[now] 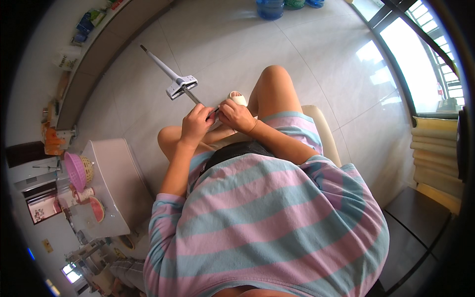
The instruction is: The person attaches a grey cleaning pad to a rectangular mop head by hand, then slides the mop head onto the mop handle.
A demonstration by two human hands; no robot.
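A white pole (163, 67) slants away from me over the floor, with a dark narrow tip at its far end. It carries a slotted white plastic crosspiece (182, 86), like part of a squeeze mop. From the crosspiece a metal rod (192, 95) runs back to my left hand (196, 124), whose fingers are closed around its near end. Close beside it, my right hand (235, 114) pinches a small dark part (213, 111) between the two hands. My fingers hide most of that part, so its kind is unclear.
I sit on a cream seat (322, 126), with a white slipper (238, 98) on one foot. To the left a table (118, 178) bears a pink basket (75, 171) and cut watermelon (97, 209). Blue water jugs (270, 9) stand ahead; yellow folded padding (434, 148) lies right.
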